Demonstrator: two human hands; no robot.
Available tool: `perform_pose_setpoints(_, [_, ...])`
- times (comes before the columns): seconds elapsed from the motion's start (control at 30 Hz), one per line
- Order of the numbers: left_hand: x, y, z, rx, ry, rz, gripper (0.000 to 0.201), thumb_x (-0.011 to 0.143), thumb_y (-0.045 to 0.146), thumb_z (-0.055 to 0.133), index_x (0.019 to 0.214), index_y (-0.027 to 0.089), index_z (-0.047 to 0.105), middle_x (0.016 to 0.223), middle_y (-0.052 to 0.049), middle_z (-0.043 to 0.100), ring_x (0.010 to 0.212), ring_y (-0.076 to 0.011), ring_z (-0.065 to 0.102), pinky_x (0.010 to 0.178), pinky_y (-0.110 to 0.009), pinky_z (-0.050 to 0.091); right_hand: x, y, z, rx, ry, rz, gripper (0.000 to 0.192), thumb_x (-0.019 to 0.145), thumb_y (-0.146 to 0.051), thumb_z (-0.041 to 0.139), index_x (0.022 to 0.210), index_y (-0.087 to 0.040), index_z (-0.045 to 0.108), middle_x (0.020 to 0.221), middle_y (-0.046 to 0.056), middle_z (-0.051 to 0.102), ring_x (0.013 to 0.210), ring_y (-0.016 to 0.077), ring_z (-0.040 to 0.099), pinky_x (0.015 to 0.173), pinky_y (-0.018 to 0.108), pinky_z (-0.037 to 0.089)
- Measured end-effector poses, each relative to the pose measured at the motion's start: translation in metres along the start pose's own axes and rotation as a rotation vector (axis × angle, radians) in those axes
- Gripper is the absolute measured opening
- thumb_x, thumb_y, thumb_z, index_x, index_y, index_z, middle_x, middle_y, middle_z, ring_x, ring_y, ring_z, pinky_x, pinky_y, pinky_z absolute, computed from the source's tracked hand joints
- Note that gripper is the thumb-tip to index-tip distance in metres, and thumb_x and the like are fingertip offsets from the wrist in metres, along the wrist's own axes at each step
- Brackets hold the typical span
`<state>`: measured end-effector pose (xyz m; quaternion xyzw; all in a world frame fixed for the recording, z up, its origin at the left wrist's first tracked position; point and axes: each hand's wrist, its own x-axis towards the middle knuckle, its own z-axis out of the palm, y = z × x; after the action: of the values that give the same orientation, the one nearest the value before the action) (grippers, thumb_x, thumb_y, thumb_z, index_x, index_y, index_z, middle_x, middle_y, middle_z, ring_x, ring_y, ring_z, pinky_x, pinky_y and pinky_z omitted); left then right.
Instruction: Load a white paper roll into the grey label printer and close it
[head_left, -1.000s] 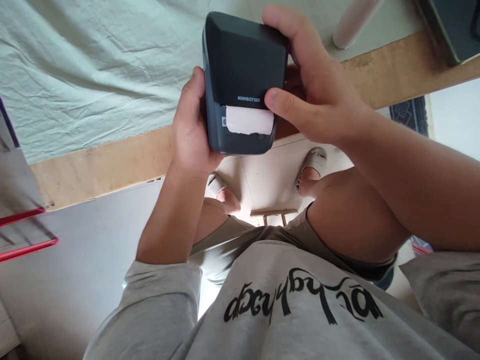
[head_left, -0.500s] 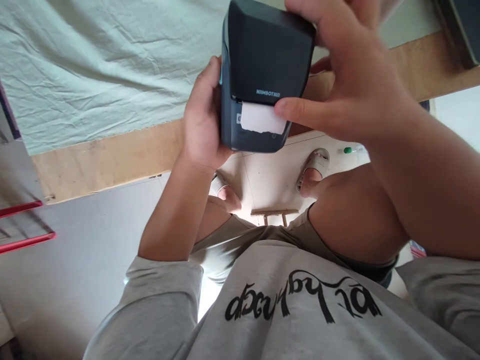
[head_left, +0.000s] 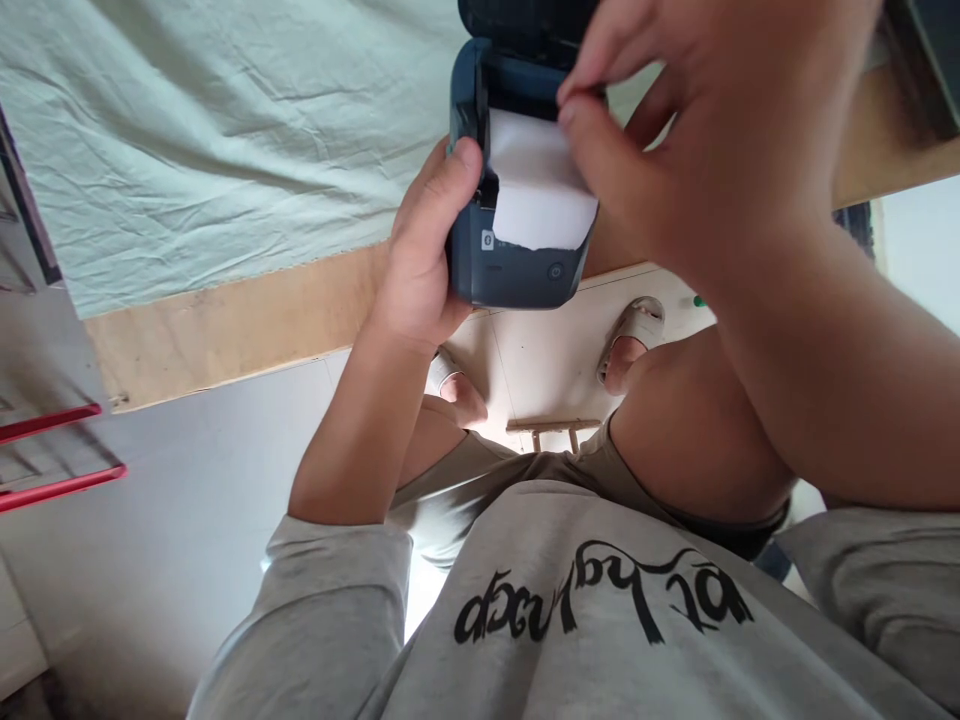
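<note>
We sit at a table [head_left: 225, 320] draped in pale green cloth [head_left: 187, 140]; above its edge we hold a dark printer [head_left: 517, 270], lid up; our left hand [head_left: 424, 270] clamps its side, thumb near the roll; our right hand [head_left: 675, 130] pinches the white paper [head_left: 536, 195] by its upper part; best, we judge, to keep the body steady and draw the paper straight, not skewed.

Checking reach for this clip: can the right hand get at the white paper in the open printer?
Probably yes: the right hand is at the white paper, lid up, while the left hand grips the printer.
</note>
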<state>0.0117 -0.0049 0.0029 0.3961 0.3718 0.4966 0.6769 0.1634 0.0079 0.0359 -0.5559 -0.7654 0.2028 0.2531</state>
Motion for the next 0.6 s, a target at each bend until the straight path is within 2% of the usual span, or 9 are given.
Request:
perform_pose_setpoints(0.07, [0.0,0.0,-0.001,0.025,0.005,-0.026,0.023,0.075,0.042,0.04,0.084,0.028,0.057,0.09,-0.001,0.062,0.102,-0.0195,0.055,0.071,-0.031,0.05,0.003,-0.002,0.004,-0.169,-0.049,0.029,0.032,0.075,-0.042,0.037,0.102,-0.029,0.049,0.097,-0.006,0.052,0.093,0.0107,0.049,0.099,0.042,0.033])
perform_pose_setpoints(0.17, [0.0,-0.001,-0.002,0.022,0.017,-0.034,0.017,0.074,0.04,0.043,0.077,0.029,0.055,0.083,-0.001,0.062,0.099,-0.0189,0.055,0.071,-0.031,0.048,0.004,-0.007,0.005,-0.306,-0.156,0.113,0.041,0.073,-0.052,0.034,0.109,-0.036,0.045,0.1,0.0,0.05,0.105,0.0251,0.045,0.089,0.053,0.033])
perform_pose_setpoints(0.23, [-0.001,-0.002,-0.001,0.026,0.025,-0.009,0.02,0.075,0.043,0.043,0.075,0.026,0.054,0.082,-0.001,0.06,0.099,-0.0189,0.055,0.072,-0.031,0.047,0.004,-0.009,0.004,-0.346,-0.193,0.12,0.045,0.071,-0.055,0.037,0.111,-0.036,0.044,0.098,0.003,0.05,0.106,0.0297,0.042,0.083,0.056,0.034])
perform_pose_setpoints(0.33, [-0.001,-0.003,0.001,0.06,0.034,-0.006,0.031,0.074,0.052,0.04,0.074,0.024,0.053,0.08,-0.002,0.058,0.099,-0.019,0.054,0.07,-0.029,0.046,0.003,-0.01,0.001,-0.327,-0.211,0.064,0.042,0.069,-0.052,0.041,0.107,-0.034,0.047,0.096,0.001,0.051,0.103,0.0246,0.045,0.087,0.054,0.034])
perform_pose_setpoints(0.47, [-0.001,-0.003,0.003,0.027,0.014,0.009,0.027,0.078,0.045,0.038,0.076,0.021,0.053,0.079,-0.002,0.057,0.096,-0.0166,0.054,0.071,-0.028,0.046,-0.003,-0.011,-0.009,-0.324,-0.177,0.02,0.035,0.07,-0.045,0.042,0.099,-0.028,0.052,0.084,-0.001,0.052,0.092,0.014,0.048,0.097,0.047,0.031])
perform_pose_setpoints(0.53, [0.0,-0.002,0.003,0.008,0.013,0.021,0.024,0.08,0.037,0.038,0.076,0.02,0.055,0.076,-0.001,0.058,0.088,-0.0136,0.056,0.069,-0.026,0.046,-0.006,-0.01,-0.016,-0.201,-0.111,-0.021,0.034,0.069,-0.039,0.044,0.098,-0.024,0.052,0.082,-0.002,0.051,0.084,0.0062,0.048,0.096,0.036,0.036])
perform_pose_setpoints(0.6, [0.001,-0.002,0.002,-0.013,0.016,0.028,0.023,0.079,0.034,0.039,0.075,0.019,0.057,0.078,0.0,0.059,0.083,-0.0123,0.058,0.067,-0.025,0.047,-0.007,-0.005,-0.02,0.086,-0.049,-0.012,0.035,0.071,-0.036,0.041,0.1,-0.019,0.05,0.085,-0.003,0.048,0.075,-0.0016,0.045,0.081,0.02,0.042])
